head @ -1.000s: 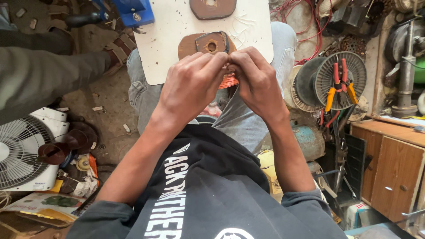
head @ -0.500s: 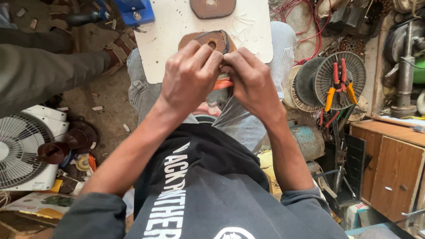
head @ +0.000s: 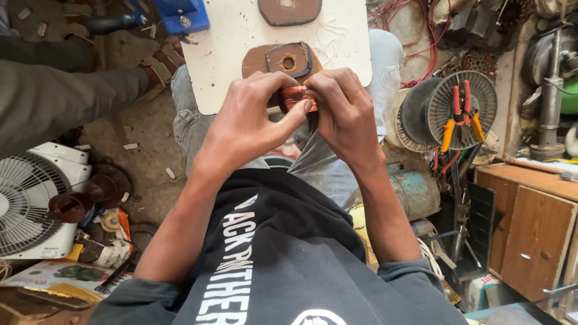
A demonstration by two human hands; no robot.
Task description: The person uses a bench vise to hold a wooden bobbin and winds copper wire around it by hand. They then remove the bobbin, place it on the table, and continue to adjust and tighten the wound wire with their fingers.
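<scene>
My left hand (head: 250, 117) and my right hand (head: 346, 114) meet over my lap, both gripping a small coil of copper wire (head: 296, 97) between thumbs and fingertips. Most of the coil is hidden by my fingers. Just beyond it a brown wooden former with a centre hole (head: 288, 59) lies on a white board (head: 229, 54) resting across my knees. A second brown wooden piece (head: 289, 11) sits at the board's far edge.
Another person's leg in grey trousers (head: 54, 99) stretches in at left. A white fan (head: 27, 201) stands lower left. Pliers with red and yellow handles (head: 460, 117) rest on a fan guard at right. A wooden cabinet (head: 536, 222) is lower right. A blue tool (head: 180, 13) lies top left.
My hands have shifted slightly and parted a little, so the copper coil between my fingertips shows more than before. The board and wooden pieces stay put.
</scene>
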